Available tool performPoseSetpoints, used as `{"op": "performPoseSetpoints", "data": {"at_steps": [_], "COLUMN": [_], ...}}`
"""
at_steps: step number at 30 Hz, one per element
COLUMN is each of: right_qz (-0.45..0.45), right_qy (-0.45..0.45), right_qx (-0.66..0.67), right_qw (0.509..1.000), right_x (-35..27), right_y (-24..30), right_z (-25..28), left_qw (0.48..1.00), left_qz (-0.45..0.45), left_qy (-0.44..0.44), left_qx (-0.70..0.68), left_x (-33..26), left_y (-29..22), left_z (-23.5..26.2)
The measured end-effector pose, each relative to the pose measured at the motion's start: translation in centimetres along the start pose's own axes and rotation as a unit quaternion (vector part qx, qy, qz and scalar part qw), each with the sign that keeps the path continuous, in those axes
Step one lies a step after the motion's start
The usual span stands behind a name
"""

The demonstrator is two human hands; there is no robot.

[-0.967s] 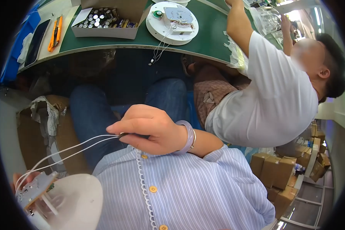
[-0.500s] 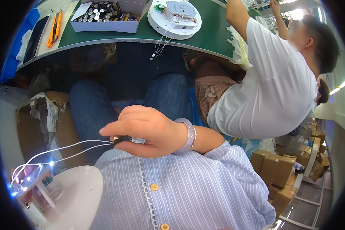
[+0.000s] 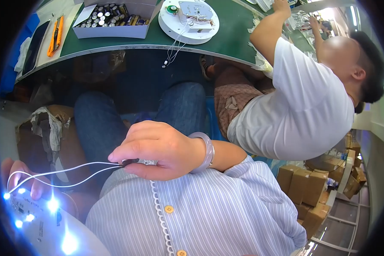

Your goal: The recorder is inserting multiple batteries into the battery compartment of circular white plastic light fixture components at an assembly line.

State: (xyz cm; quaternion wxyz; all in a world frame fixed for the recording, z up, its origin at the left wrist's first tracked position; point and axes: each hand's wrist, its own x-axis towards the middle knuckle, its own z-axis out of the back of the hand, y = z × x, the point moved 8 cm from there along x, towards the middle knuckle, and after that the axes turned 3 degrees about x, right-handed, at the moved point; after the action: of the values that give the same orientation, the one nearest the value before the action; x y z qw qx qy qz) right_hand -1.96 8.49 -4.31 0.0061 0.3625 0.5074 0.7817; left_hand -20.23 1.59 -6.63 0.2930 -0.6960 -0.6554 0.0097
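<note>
In front of my striped shirt, my right hand (image 3: 160, 149) pinches a small dark piece (image 3: 128, 162) at the end of two white wires (image 3: 74, 169). Its exact kind is too small to make out. The wires run left to a white board (image 3: 40, 224) with several bright bluish-white LEDs glowing on its face. My left hand (image 3: 23, 173) has its fingers at the board's far edge and holds it tilted at the lower left. The glare and the picture's rim hide part of the board and of that hand.
On the green table (image 3: 115, 48) lie a box of batteries (image 3: 111, 30), a round white unit (image 3: 190, 37) with dangling wires, an orange cutter (image 3: 55, 36) and a dark phone (image 3: 36, 47). A co-worker (image 3: 303, 102) sits close on the right. Cardboard boxes (image 3: 303, 185) stand behind.
The lit board has turned so that its LED face shows, and my left hand's fingers have come into clearer view. My right hand has shifted slightly left. The co-worker's head has turned and lowered.
</note>
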Motion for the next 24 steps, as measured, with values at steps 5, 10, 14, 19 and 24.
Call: {"op": "performPoseSetpoints", "data": {"at_steps": [5, 10, 14, 19, 24], "right_qz": [-0.002, -0.021, -0.064, -0.099, -0.152], "right_qy": [-0.005, 0.002, 0.021, 0.032, 0.047], "right_qx": [0.005, -0.014, -0.054, -0.062, -0.150], "right_qw": [1.000, 1.000, 0.996, 0.993, 0.976], "right_x": [-0.1, -0.4, -1.6, -2.2, -3.1], "right_y": [-0.3, -0.5, -1.9, -2.8, -3.8], "right_z": [0.5, 0.9, 1.2, 1.4, 4.3], "left_qw": [1.000, 1.000, 0.999, 0.994, 0.876], "left_qz": [0.011, 0.019, 0.027, -0.019, 0.128], "left_qy": [-0.003, -0.002, 0.006, -0.037, -0.171], "left_qx": [-0.011, -0.018, -0.029, -0.104, -0.432], "left_x": [1.1, 2.2, 3.0, 4.3, 3.2], "left_y": [0.4, 0.3, 1.5, 3.9, 9.0], "left_z": [-0.1, -0.5, 0.0, -1.3, 1.2]}}
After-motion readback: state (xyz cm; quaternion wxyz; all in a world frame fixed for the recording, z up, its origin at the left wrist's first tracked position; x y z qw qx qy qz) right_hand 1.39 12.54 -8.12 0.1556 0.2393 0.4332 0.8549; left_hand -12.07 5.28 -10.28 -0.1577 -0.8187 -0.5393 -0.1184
